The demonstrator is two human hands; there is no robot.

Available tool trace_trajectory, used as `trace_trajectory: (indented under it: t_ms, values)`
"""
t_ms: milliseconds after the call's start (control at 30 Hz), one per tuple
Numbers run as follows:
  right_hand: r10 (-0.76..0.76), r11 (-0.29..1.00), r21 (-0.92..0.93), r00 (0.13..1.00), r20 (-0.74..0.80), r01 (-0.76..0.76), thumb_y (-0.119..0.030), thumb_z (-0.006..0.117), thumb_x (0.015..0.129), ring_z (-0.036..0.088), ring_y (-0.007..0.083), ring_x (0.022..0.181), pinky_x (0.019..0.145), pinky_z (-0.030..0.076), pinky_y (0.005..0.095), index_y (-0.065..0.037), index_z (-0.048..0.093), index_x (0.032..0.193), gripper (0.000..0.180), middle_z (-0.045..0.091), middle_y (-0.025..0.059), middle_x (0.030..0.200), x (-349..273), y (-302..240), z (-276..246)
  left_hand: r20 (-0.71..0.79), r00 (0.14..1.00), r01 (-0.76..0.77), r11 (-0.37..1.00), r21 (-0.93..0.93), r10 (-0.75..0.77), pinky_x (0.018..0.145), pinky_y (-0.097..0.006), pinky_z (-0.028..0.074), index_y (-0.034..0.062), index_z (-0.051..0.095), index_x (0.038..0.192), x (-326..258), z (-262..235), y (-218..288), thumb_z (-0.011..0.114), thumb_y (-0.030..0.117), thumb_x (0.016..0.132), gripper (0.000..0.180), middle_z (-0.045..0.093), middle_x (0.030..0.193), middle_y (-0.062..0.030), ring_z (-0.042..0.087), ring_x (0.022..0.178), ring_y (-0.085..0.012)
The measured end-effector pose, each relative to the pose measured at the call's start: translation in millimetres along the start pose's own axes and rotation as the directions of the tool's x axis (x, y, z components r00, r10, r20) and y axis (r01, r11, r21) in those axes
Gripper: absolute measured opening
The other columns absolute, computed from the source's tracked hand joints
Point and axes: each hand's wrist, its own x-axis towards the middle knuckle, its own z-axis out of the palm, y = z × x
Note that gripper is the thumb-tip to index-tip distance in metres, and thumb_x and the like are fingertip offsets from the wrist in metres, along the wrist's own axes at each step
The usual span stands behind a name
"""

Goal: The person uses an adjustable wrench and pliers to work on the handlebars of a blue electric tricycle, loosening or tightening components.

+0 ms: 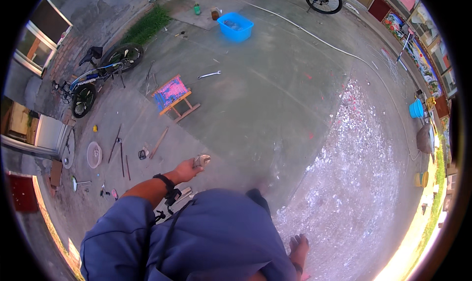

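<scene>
- Left hand (187,170) out in front, fingers closed around a small shiny metal part (201,160); its kind is too small to tell. Right hand not visible.
- Tools (120,155) lie on the concrete at 9 o'clock of the hand, stool (173,97) at 12, wrench (208,75) beyond it, blue tub (235,26) far at 1.
- Step, my read: carrying the part, mid-walk.
- Next move needs a firm grip and watched footing; foot (298,249) looks bare.

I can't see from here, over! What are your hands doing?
Left hand shut on a small metal tool, held out over the concrete. Right hand out of view. Small stool and wrench lie ahead, apart from it.
</scene>
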Motion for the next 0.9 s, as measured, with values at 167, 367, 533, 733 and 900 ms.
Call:
trace_trajectory:
  t_ms: [167,367,533,733,900]
  values:
    - [0.084,0.981,0.172,0.995,0.056,-0.093,-0.039,0.054,0.099,0.063,0.0321,0.101,0.079,0.052,0.0362,0.004,0.046,0.136,0.057,0.056,0.0232,0.126,74.4,-118.0,3.4,-0.101,0.989,0.1,0.988,-0.119,-0.112,0.066,-0.035,0.052,0.0007,0.059,0.112,-12.4,11.1,44.9,0.067,0.037,0.092,0.042,0.067,0.081,-0.0081,0.063,0.068,-0.0177]
    - [0.06,0.998,0.019,0.983,0.172,-0.064,-0.039,0.055,0.097,0.063,0.0294,0.099,0.078,0.052,0.0366,0.002,0.048,0.133,0.054,0.058,0.0206,0.124,155.4,-212.1,29.0,-0.127,0.967,0.19,0.957,-0.218,-0.221,0.062,-0.034,0.052,0.0,0.06,0.108,2.4,15.6,68.8,0.069,0.039,0.09,0.044,0.067,0.079,-0.0085,0.064,0.066,-0.0169]
    - [0.044,0.999,0.004,0.981,0.191,-0.045,-0.037,0.058,0.096,0.066,0.0295,0.094,0.075,0.054,0.0375,0.001,0.051,0.128,0.05,0.062,0.0187,0.117,218.6,-256.3,85.4,-0.134,0.936,0.28,0.919,-0.277,-0.326,0.058,-0.032,0.05,-0.0001,0.061,0.107,46.4,-9.4,75.0,0.07,0.036,0.09,0.041,0.066,0.077,-0.0067,0.062,0.063,-0.0151]
    - [0.023,0.998,-0.053,0.983,0.18,-0.014,-0.032,0.063,0.094,0.069,0.0272,0.087,0.075,0.056,0.0355,0.004,0.054,0.126,0.049,0.065,0.0173,0.11,241.2,-371.7,189.5,-0.144,0.932,0.219,0.835,-0.504,-0.331,0.047,-0.028,0.046,0.0012,0.059,0.107,156.7,-65.0,94.0,0.069,0.028,0.09,0.033,0.063,0.07,-0.0064,0.058,0.054,-0.0131]
    - [-0.118,0.99,-0.056,0.976,0.184,0.13,-0.031,0.064,0.094,0.069,0.0232,0.085,0.074,0.056,0.0341,0.004,0.06,0.118,0.042,0.068,0.0148,0.103,247.9,-453.8,237.5,-0.164,0.974,0.09,0.934,-0.346,-0.154,0.042,-0.028,0.043,0.0049,0.054,0.113,258.6,-138.4,168.6,0.066,0.024,0.092,0.031,0.06,0.069,-0.006,0.054,0.048,-0.0124]
